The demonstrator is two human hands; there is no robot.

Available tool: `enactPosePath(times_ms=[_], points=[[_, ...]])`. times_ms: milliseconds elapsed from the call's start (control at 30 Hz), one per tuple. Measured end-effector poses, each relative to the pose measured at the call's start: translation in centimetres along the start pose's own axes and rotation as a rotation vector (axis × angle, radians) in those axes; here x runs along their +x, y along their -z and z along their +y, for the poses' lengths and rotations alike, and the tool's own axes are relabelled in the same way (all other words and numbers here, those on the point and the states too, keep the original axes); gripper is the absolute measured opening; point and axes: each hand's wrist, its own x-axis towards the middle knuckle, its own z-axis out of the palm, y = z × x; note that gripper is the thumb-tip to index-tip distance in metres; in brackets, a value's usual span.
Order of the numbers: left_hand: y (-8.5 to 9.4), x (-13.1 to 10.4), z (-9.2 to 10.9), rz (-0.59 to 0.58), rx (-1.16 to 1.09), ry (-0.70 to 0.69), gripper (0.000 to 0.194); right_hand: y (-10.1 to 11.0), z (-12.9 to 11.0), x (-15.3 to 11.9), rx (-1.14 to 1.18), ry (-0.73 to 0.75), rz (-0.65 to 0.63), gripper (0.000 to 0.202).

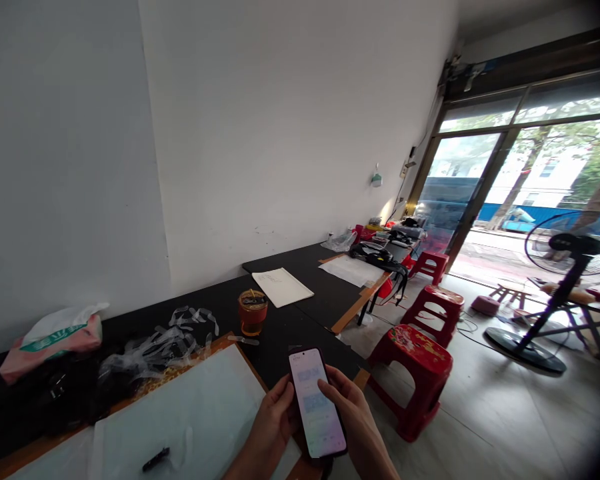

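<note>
A smartphone (316,407) with a lit, pale screen is held upright in front of me at the table's near edge. My left hand (275,417) grips its left side, the thumb along the edge. Around the right side is my right hand (353,407), its thumb over the screen. Text blocks on the screen are too small to read. Below and left lies a pale sheet-covered board (195,407) with a small black object (156,459) on it. A cup of amber drink (253,313) stands beyond the phone.
Clear plastic strips (155,350) and a tissue pack (55,340) lie at left. A white paper pad (283,287) rests on the black table. Red stools (413,373) and a standing fan (545,313) occupy the floor at right, near glass doors.
</note>
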Motion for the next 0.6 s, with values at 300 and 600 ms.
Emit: enactPosePath(times_ms=[300, 600], points=[[0.09, 0.09, -0.07, -0.004, -0.008, 0.004, 0.036, -0.01, 0.00, -0.05, -0.002, -0.011, 0.011, 0.046], [0.18, 0.11, -0.14, 0.000, -0.008, 0.005, 0.037, 0.04, -0.02, -0.05, -0.006, -0.014, 0.011, 0.045]])
